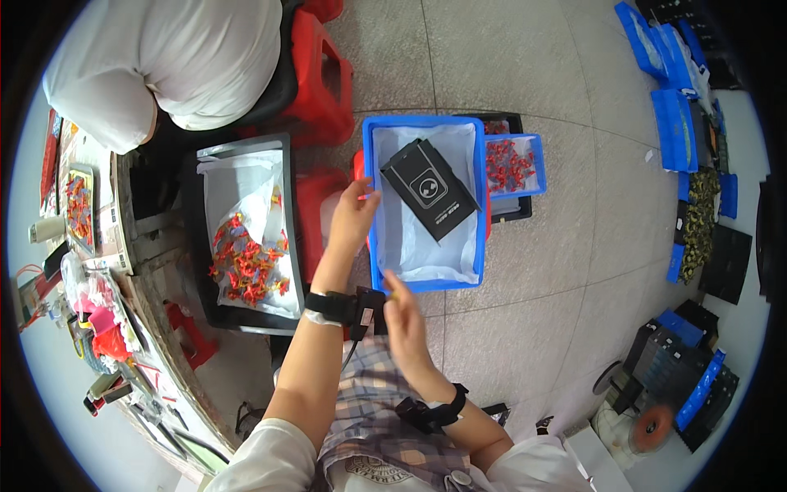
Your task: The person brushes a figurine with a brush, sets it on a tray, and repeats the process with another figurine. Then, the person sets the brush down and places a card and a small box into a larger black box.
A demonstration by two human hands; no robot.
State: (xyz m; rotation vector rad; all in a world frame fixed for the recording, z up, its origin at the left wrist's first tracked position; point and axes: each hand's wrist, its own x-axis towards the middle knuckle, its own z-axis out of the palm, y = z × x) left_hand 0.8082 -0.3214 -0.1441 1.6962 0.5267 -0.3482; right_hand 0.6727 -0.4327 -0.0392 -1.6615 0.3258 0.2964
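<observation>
A blue plastic bin (424, 285) lined with pale sheeting stands in front of me. Inside it, toward the far side, a black flat box (428, 187) with a white printed emblem lies at a slant. My left hand (352, 217) is at the bin's left rim, its fingers pinched on a small pinkish-red piece (365, 196). Nearer to me, my right hand (407, 328) is by the bin's near left corner, fingers curled together. A hint of yellow shows at its fingertips, too small to name. Both wrists wear black strapped devices.
To the left, a black tray (293, 246) holds several red-and-yellow small parts (250, 266). Beyond the bin's right side sits a smaller blue tray (537, 164) of red pieces. A person in white (193, 57) sits at far left, near red stools (316, 90) and a cluttered workbench (156, 320).
</observation>
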